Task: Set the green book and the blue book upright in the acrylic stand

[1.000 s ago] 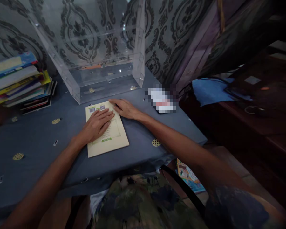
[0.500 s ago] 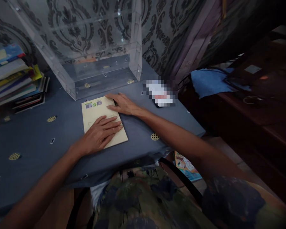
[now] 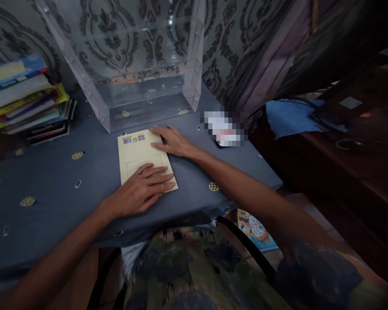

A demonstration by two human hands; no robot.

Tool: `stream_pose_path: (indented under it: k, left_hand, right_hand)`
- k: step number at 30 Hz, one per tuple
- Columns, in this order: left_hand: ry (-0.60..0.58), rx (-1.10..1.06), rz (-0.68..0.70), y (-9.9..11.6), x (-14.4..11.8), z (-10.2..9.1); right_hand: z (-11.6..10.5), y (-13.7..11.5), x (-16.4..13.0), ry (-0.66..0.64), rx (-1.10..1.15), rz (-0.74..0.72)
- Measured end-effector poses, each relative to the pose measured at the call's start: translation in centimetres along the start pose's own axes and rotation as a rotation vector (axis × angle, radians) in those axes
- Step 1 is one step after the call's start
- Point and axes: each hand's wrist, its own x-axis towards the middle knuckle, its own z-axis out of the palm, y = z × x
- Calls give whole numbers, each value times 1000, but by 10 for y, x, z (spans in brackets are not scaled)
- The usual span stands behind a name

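**Hands flatten pale booklet on blue-clothed table**

Left hand (image 3: 142,189) lies spread, palm down, on the cream booklet's (image 3: 139,153) near corner, gripping nothing; right hand (image 3: 170,141), fingers extended flat, presses its far edge at two o'clock, seemingly to steady it. A clear acrylic box (image 3: 142,64) stands at twelve o'clock, stacked books (image 3: 22,101) at ten, on the table (image 3: 51,185).

Head-worn view, down over table (image 3: 51,189)
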Motion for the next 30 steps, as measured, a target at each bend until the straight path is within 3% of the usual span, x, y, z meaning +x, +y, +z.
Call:
stream_pose_path:
  k: [6,13,21,30]
  left_hand:
    - [27,38,-18,8,-17,0]
    - [70,53,-95,8,-62,-3]
    - [30,188,-277,3,-91,-8]
    - [-12,260,-233,40,-113,4]
  right_hand:
    - [1,-1,-4,-7,-10,-22]
    - [3,0,-5,12,-36,-43]
    - [5,-2,-5,1,-96,-58]
    - [0,-28,-45,-26,-43,-136]
